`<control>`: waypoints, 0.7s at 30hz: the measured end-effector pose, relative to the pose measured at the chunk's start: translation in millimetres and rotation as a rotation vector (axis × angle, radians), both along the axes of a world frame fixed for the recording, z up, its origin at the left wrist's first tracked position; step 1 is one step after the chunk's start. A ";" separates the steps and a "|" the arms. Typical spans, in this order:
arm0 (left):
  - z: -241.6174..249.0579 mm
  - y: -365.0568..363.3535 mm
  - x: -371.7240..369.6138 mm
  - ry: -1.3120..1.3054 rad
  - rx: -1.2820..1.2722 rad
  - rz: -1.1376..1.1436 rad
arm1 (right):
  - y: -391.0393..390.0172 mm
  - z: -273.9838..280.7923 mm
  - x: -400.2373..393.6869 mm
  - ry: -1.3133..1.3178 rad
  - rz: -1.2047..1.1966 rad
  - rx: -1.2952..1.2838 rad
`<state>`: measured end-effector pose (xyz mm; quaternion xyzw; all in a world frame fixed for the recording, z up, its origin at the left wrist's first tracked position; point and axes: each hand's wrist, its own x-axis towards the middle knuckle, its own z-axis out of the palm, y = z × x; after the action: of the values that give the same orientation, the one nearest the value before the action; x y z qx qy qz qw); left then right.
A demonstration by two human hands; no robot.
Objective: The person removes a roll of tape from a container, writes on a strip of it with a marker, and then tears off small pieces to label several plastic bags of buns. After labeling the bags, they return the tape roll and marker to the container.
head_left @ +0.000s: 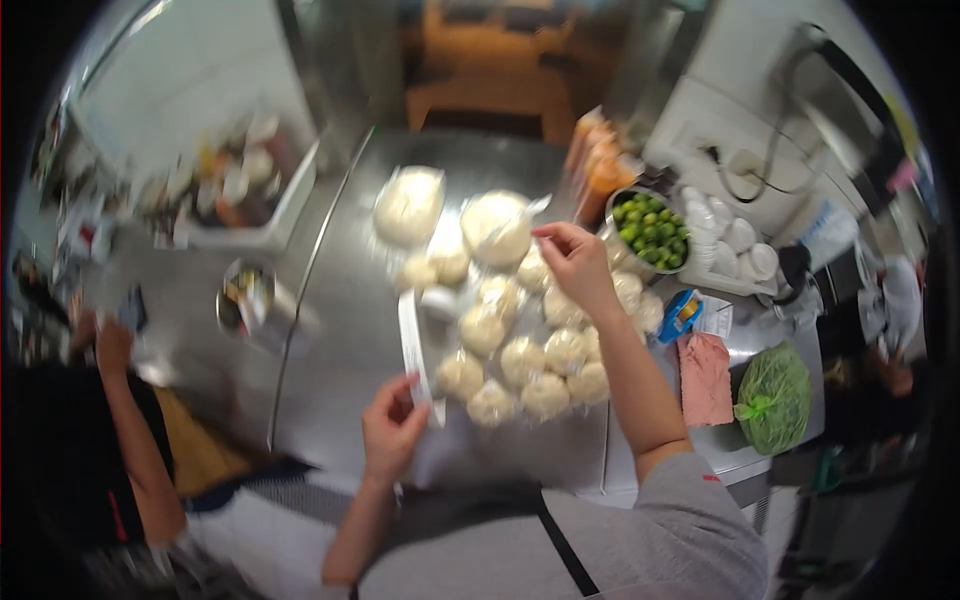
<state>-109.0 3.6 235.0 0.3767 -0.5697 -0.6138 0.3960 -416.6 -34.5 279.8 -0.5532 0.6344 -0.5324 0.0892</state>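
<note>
My left hand (pixel 392 432) pinches the lower end of a long white strip (pixel 411 340), which looks like paper. A small white round object (pixel 438 302) lies beside the strip's upper part. My right hand (pixel 575 258) is held with thumb and forefinger together, at the edge of a large plastic-wrapped dough ball (pixel 495 228). Whatever is between those fingertips is too small to make out. Another large wrapped dough ball (pixel 409 206) sits to the left. Several smaller wrapped dough balls (pixel 522 360) cover the steel counter (pixel 335 350) between my hands, some partly hidden under my right forearm.
On the right are a bowl of green limes (pixel 650 230), orange bags (pixel 603 165), a blue tape dispenser (pixel 682 314), a pink cloth (pixel 705 380) and a green bag (pixel 775 398). Leftward are a metal container (pixel 248 300), a white bin (pixel 290 205) and another person's arm (pixel 135 420).
</note>
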 end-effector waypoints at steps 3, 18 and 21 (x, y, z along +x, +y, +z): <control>11.7 -3.6 -5.8 0.030 -0.029 0.082 | 22.6 3.8 81.6 0.121 0.254 -0.061; 11.6 8.6 0.7 -0.151 -0.169 -0.001 | 61.7 -28.0 134.5 0.159 0.493 -0.021; 8.4 11.3 0.2 -0.161 -0.129 -0.076 | 68.5 -33.8 133.8 -0.063 0.537 0.083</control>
<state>-108.8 14.9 243.4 0.3765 -0.6520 -0.5581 0.3488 -282.8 34.0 246.0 -0.6807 0.4833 -0.4802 0.2692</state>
